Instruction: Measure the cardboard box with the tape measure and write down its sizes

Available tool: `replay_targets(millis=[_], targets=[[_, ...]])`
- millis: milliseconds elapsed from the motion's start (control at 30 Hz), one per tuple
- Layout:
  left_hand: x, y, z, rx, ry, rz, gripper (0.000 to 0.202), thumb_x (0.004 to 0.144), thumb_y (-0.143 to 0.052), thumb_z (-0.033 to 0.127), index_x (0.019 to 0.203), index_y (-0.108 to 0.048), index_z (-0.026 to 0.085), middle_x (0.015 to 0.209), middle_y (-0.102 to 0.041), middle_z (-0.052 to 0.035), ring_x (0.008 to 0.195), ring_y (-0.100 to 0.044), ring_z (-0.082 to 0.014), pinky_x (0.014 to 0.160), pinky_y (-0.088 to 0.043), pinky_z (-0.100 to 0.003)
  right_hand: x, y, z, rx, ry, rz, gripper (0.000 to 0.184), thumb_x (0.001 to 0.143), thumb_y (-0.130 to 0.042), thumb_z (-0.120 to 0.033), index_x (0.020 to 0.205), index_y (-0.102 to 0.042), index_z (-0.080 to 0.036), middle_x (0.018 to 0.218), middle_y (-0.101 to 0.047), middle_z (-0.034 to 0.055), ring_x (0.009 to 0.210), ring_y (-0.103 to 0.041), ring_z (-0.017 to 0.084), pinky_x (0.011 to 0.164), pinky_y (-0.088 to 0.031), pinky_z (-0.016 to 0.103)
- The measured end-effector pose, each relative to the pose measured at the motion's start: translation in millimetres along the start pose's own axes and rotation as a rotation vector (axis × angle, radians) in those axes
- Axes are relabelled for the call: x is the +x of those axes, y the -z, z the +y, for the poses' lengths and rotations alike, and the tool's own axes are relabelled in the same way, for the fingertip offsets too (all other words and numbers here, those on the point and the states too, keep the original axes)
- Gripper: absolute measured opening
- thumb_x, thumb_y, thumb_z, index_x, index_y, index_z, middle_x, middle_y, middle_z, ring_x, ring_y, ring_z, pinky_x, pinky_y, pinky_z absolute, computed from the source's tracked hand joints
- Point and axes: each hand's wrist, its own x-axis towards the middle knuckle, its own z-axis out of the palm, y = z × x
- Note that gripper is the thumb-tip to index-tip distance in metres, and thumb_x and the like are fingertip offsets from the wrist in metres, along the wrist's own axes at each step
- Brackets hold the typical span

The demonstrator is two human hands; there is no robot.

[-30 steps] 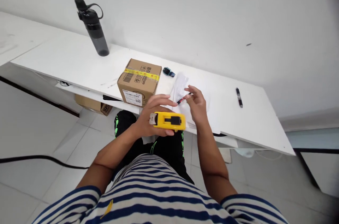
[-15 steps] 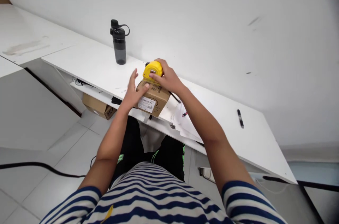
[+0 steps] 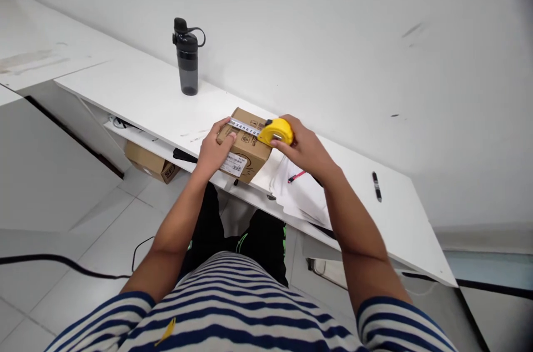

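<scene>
A small brown cardboard box with a white label on its near side sits on the white desk in front of me. My left hand is closed on the box's left side, thumb on top, its fingertips by the end of a tape blade. In my right hand is a yellow tape measure, held at the box's right edge. Its pulled-out blade lies across the box top, printed numbers facing up.
A dark water bottle stands on the desk at the back left. White papers with a red pen lie right of the box, and a black pen farther right. Another carton is below the desk.
My right hand has moved right with the tape measure, drawing the blade out across the box top. The fingers of my left hand have closed onto the box's left side.
</scene>
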Motion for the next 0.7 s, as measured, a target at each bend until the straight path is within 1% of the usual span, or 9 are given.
replay_targets(millis=[67, 133, 200, 300, 400, 500, 633, 700], targets=[[1, 0.8, -3, 0.016, -0.013, -0.006, 0.046, 0.088, -0.061, 0.039, 0.135, -0.061, 0.034, 0.135, -0.067, -0.0016, 0.122, -0.065, -0.0265, 0.11, -0.049, -0.047, -21, 10, 10, -0.005, -0.06, 0.016, 0.051, 0.091, -0.058, -0.059, 0.131, -0.053, -0.028, 0.11, -0.067, 0.0069, 0.078, -0.06, 0.021, 0.068, -0.05, 0.036], [3, 2.0, -4, 0.02, -0.028, -0.009, 0.046, 0.088, -0.062, 0.039, 0.134, -0.061, 0.035, 0.135, -0.068, -0.0011, 0.12, -0.066, -0.0265, 0.11, -0.05, -0.047, -37, 15, 22, 0.03, -0.113, 0.035, 0.052, 0.089, -0.061, -0.057, 0.132, -0.053, -0.028, 0.11, -0.067, 0.0058, 0.077, -0.06, 0.02, 0.066, -0.05, 0.035], [5, 3.0, -5, 0.026, -0.033, -0.013, 0.045, 0.088, -0.063, 0.039, 0.133, -0.062, 0.035, 0.134, -0.068, -0.0017, 0.12, -0.066, -0.0267, 0.11, -0.049, -0.047, -44, 13, 32, 0.083, -0.138, 0.071, 0.054, 0.088, -0.064, -0.056, 0.133, -0.053, -0.029, 0.114, -0.066, 0.006, 0.081, -0.062, 0.02, 0.067, -0.052, 0.035], [7, 1.9, -4, 0.021, -0.041, -0.013, 0.045, 0.087, -0.064, 0.039, 0.132, -0.062, 0.034, 0.133, -0.068, -0.0028, 0.121, -0.065, -0.0267, 0.112, -0.048, -0.047, -45, 7, 42, 0.129, -0.119, 0.126, 0.058, 0.086, -0.066, -0.056, 0.135, -0.052, -0.029, 0.121, -0.065, 0.0073, 0.088, -0.064, 0.022, 0.07, -0.054, 0.035], [7, -2.6, -4, -0.043, -0.058, 0.018, 0.047, 0.087, -0.065, 0.042, 0.131, -0.063, 0.029, 0.135, -0.067, -0.0051, 0.125, -0.063, -0.0269, 0.115, -0.047, -0.045, -32, 4, 43, 0.137, -0.08, 0.14, 0.062, 0.086, -0.065, -0.06, 0.138, -0.05, -0.027, 0.122, -0.065, 0.0085, 0.091, -0.065, 0.023, 0.073, -0.055, 0.038], [6, -7.6, 0, -0.123, -0.048, 0.057, 0.053, 0.086, -0.067, 0.049, 0.133, -0.062, 0.026, 0.141, -0.064, -0.0076, 0.131, -0.06, -0.0277, 0.117, -0.045, -0.043, -8, 3, 39, 0.11, -0.014, 0.133, 0.062, 0.087, -0.063, -0.061, 0.137, -0.049, -0.026, 0.121, -0.067, 0.0088, 0.093, -0.064, 0.024, 0.079, -0.054, 0.041], [-2, -14.4, 9, -0.117, -0.043, 0.025, 0.059, 0.086, -0.068, 0.055, 0.136, -0.06, 0.026, 0.148, -0.058, -0.0077, 0.14, -0.053, -0.0296, 0.122, -0.04, -0.045, 35, -8, 24, 0.109, 0.108, 0.028, 0.057, 0.088, -0.062, -0.056, 0.134, -0.049, -0.024, 0.129, -0.065, 0.0103, 0.099, -0.063, 0.025, 0.086, -0.052, 0.043], [-10, -21.5, 13, -0.106, -0.026, 0.018, 0.063, 0.088, -0.065, 0.057, 0.143, -0.054, 0.029, 0.155, -0.052, -0.0075, 0.145, -0.047, -0.0296, 0.124, -0.036, -0.045, 56, -18, 14, 0.107, 0.148, -0.018, 0.056, 0.088, -0.061, -0.052, 0.134, -0.048, -0.023, 0.129, -0.065, 0.0107, 0.101, -0.063, 0.026, 0.088, -0.051, 0.043]])
